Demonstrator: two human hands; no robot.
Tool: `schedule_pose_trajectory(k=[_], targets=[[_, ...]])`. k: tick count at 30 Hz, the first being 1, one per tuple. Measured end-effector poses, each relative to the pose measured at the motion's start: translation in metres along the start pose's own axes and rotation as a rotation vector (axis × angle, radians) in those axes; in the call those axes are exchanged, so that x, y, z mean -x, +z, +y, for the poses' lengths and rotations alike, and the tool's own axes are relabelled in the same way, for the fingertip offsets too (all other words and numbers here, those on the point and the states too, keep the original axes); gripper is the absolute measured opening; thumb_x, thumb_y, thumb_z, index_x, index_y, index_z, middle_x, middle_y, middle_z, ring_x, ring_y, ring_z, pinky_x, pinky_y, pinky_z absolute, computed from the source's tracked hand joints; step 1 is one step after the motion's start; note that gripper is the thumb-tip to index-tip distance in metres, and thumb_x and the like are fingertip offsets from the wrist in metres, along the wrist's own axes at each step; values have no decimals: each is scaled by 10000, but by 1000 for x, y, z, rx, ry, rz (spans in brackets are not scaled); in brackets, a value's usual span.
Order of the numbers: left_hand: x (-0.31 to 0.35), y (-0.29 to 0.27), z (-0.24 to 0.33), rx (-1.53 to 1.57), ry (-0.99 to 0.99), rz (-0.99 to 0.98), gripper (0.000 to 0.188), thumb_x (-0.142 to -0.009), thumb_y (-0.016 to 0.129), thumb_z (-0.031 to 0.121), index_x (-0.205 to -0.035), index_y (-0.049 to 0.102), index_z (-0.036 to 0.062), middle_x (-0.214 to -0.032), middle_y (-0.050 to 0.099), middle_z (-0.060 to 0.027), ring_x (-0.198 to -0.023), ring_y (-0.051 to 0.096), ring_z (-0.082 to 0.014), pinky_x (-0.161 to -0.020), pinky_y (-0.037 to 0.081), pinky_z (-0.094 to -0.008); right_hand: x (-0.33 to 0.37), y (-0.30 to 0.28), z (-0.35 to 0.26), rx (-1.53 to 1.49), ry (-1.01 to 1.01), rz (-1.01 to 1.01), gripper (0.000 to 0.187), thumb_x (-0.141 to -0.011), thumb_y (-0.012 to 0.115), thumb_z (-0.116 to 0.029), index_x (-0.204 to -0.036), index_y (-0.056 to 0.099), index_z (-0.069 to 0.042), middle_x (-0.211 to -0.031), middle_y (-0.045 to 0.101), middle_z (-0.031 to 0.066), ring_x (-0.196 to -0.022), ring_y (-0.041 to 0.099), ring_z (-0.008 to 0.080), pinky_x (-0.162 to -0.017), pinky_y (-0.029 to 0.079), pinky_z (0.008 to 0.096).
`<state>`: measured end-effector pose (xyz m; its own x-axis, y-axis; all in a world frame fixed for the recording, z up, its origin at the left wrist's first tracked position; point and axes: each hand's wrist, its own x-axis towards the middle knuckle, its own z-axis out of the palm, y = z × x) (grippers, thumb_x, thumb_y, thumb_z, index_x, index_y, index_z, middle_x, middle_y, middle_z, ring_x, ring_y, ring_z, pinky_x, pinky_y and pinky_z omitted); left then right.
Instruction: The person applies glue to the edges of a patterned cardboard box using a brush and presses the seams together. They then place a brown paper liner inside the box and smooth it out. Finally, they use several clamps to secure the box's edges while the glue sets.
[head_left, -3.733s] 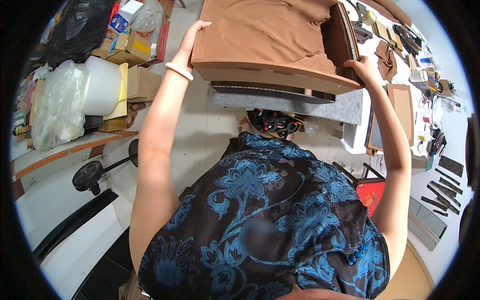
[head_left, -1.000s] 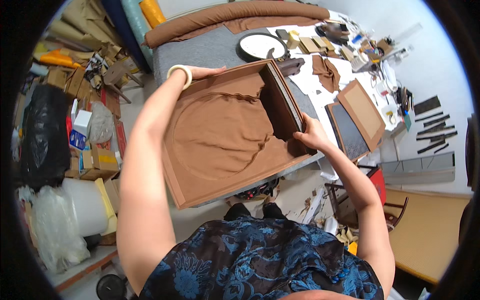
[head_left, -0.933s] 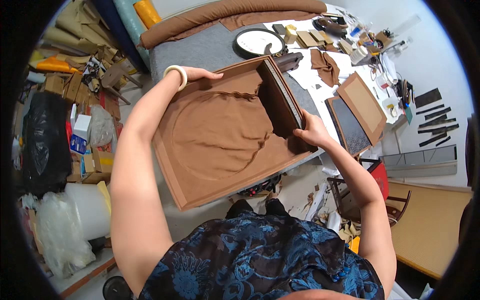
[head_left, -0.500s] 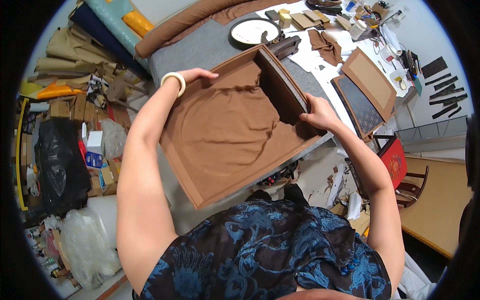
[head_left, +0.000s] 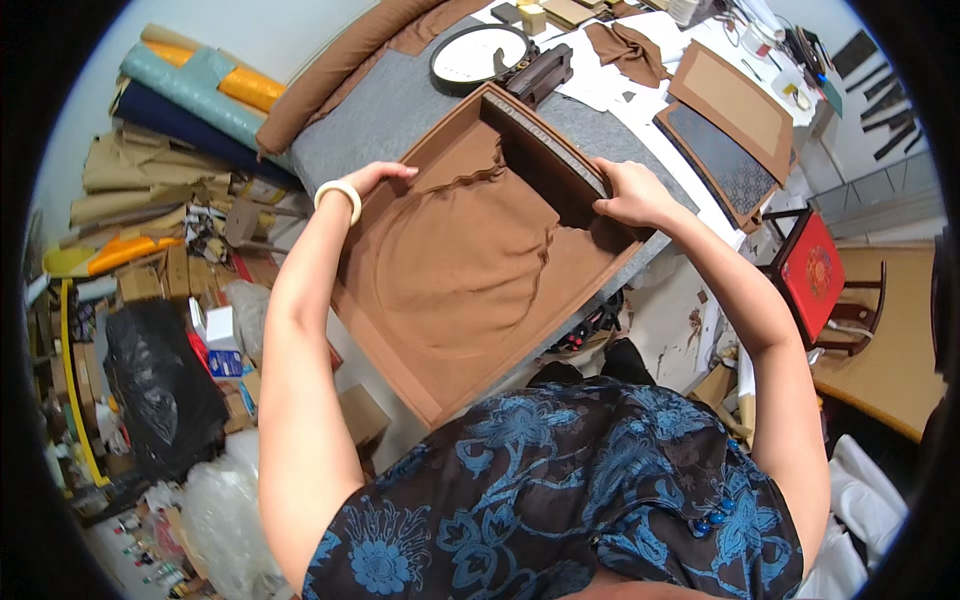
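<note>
A wide, shallow brown box (head_left: pixel 400 385) lies tilted at an angle before me, resting at least partly over the edge of the grey-covered table. Inside it, loose brown cloth (head_left: pixel 465 265) spreads over a round outline, its far and right edges rumpled into folds. My left hand (head_left: pixel 375 182), with a pale bangle at the wrist, grips the left wall, thumb over the rim and other fingers mostly hidden outside. On the far right wall, beside a patterned strip, my right hand (head_left: pixel 632 195) is closed, thumb inside and fingers over the outside.
Past the box stand a round black-rimmed dish-like piece (head_left: pixel 480 55) and a dark wooden stand (head_left: pixel 540 75). Brown panels (head_left: pixel 735 100) lie at the right. A brown fabric roll (head_left: pixel 330 75) runs along the back. A red-seated chair (head_left: pixel 812 270) and floor clutter flank me.
My view has turned slightly, so the surroundings sit differently in the picture. Both hands keep their hold on the box, and the cloth inside looks much the same.
</note>
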<state>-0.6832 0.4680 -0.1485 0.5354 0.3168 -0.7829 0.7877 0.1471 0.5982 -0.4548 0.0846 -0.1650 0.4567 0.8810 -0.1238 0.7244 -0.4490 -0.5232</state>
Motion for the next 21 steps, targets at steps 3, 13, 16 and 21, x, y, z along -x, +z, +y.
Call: schedule_pose_trajectory(k=[3, 13, 16, 21], targets=[[-27, -2, -5, -221, 184, 93, 431, -825, 797, 428, -1030, 773, 50, -1041, 729, -70, -881, 652, -170, -832, 510, -329, -5, 1, 0, 55, 14, 30, 484, -740, 708, -231, -1187, 642, -56, -975, 715, 234, -969, 684, 420, -869, 544, 501], [20, 11, -59, -835, 797, 823, 621, -951, 676, 478, -1292, 618, -38, -1255, 645, -243, -1173, 596, -365, -1022, 452, -437, -6, 15, 9, 122, 73, -25, 573, -772, 713, -247, -1300, 590, -61, -978, 715, 243, -963, 689, 420, -871, 551, 509], [97, 38, -143, -548, 438, 1136, 721, -1067, 488, 420, -1571, 276, -50, -1592, 337, -306, -1486, 324, -426, -1212, 271, -449, -8, 13, 12, 175, 55, -40, 557, -783, 710, -258, -1286, 573, -63, -963, 716, 245, -938, 693, 431, -859, 553, 520], [104, 118, -239, -69, 280, 1123, 655, -1104, 399, 352, -1588, 207, -45, -1591, 315, -334, -1493, 321, -425, -1216, 272, -442, -21, 21, -5, 220, -1, 10, 465, -893, 688, -307, -1186, 526, 15, -870, 702, 279, -856, 694, 461, -796, 555, 539]])
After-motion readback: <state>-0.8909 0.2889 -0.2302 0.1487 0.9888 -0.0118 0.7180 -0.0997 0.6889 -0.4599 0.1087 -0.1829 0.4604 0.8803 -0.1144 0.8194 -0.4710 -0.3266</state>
